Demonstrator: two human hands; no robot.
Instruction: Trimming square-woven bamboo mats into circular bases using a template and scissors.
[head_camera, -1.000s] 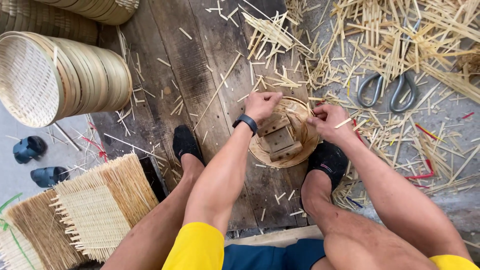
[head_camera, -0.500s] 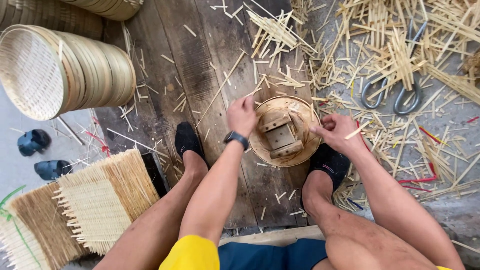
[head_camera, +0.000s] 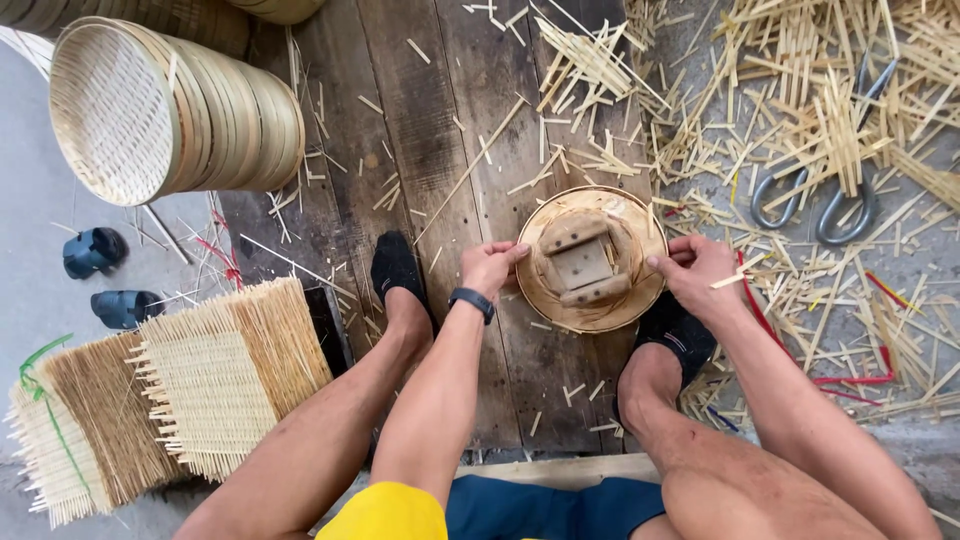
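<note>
Currently, head view: left hand (head_camera: 490, 266) and right hand (head_camera: 697, 275) are gripping opposite edges of the round bamboo frame (head_camera: 592, 258) at frame centre, fingers curled on its rim. Wooden block (head_camera: 582, 264) is sitting inside; no weave fitted yet.

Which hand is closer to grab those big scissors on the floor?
Probably the right hand. It sits on the round bamboo lid's right edge, nearer the scissors; the left hand is opposite.

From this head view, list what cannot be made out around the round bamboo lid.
- Underside of the round bamboo lid: faces the planks.
- Right hand palm: turned away, so its grip is unclear.
- Stacked bamboo trays: cut by the top edge.
- Scissors blades: buried under bamboo strips.
</note>
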